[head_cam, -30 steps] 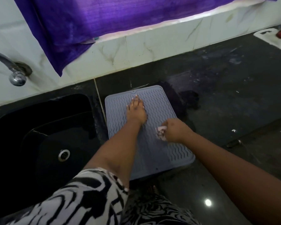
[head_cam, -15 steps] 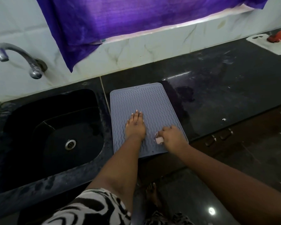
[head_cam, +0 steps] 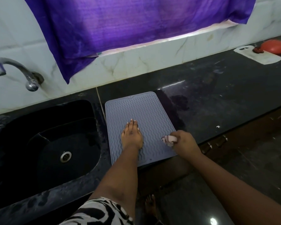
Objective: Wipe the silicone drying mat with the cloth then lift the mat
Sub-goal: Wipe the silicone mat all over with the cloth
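A grey silicone drying mat (head_cam: 146, 111) with a wavy ribbed pattern lies flat on the black counter (head_cam: 217, 98), just right of the sink. My left hand (head_cam: 132, 135) presses flat on the mat's lower middle, fingers straight and together. My right hand (head_cam: 183, 141) grips a small bunched pale cloth (head_cam: 169, 139) at the mat's lower right edge, the cloth touching the mat surface.
A black sink (head_cam: 47, 143) with a metal drain lies left of the mat, a tap (head_cam: 15, 72) above it. A white cutting board (head_cam: 258, 54) with a red object (head_cam: 273, 46) sits far right. A purple curtain (head_cam: 136, 26) hangs over the tiled wall.
My left hand slid down the mat toward its near edge. My right hand with the cloth moved rightward to the mat's lower right edge. The camera view pulled back and tilted up.
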